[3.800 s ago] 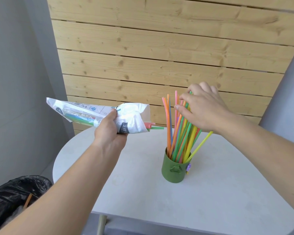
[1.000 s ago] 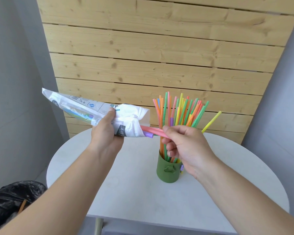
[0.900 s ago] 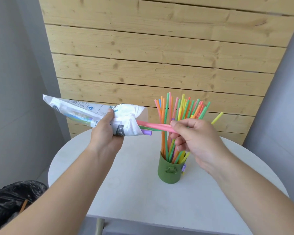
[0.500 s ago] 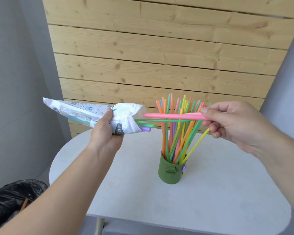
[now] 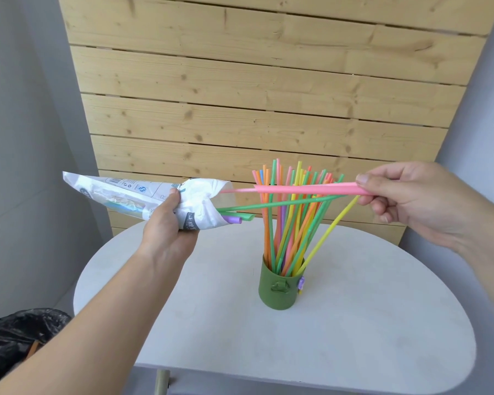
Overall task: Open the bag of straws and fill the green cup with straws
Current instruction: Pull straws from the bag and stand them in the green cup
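Two hands are up in the air over the round white surface [image 5: 354,323]. The left hand [image 5: 169,226], at about 9 o'clock, is squeezed tight around the white bag of straws [image 5: 143,195], which lies on its side with its open end facing right. The right hand [image 5: 419,201], at about 3 o'clock, pinches a few pink straws [image 5: 303,189] and a long green straw [image 5: 277,205]; their far ends reach to the bag's mouth. A purple straw [image 5: 233,219] and another green one poke out of the bag too. The green cup [image 5: 280,286] stands near the middle of the surface, already full of bright straws [image 5: 291,223]. A black bin bag [image 5: 15,337] sits at 8 o'clock.
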The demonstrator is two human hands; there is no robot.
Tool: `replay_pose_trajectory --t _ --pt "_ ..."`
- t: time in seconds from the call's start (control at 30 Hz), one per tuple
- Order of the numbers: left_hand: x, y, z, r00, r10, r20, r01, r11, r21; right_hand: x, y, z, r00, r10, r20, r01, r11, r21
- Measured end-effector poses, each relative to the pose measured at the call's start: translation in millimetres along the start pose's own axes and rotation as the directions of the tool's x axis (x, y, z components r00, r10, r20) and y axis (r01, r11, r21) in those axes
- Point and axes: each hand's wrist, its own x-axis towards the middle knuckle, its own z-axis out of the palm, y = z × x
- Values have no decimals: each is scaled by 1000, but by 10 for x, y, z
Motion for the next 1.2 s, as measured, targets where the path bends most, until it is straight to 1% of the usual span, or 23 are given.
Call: replay_pose_trajectory --t 0.17,0.33,0.47,0.6,0.67,0.77,0.87,1.2 --pt "10 8 -2 1000 -9 -2 9 1000 -24 54 -69 -235 1000 -10 -8 10 998 -56" --pt "-33 12 18 1000 -12 -27 11 1000 -19 92 -97 -429 999 7 46 -3 997 -80" --pt "-37 33 16 999 -13 -49 13 1000 8 105 -103 -581 997 30 66 -19 987 -161" --pt "-54 10 17 999 -22 -43 23 999 26 130 -195 -573 997 57 58 -38 957 -287" --pt "-70 -15 26 999 -24 -41 25 999 33 149 -250 -514 996 71 62 -44 928 -370" --pt "-75 -49 33 999 -32 -24 33 999 42 219 -312 -460 995 34 98 20 866 -499" --pt "-68 -65 30 999 -41 -18 42 998 43 255 -382 -388 990 18 141 69 806 -588" --pt "-88 -70 56 999 -43 -5 43 999 28 389 -545 -75 969 -57 240 223 616 -755"
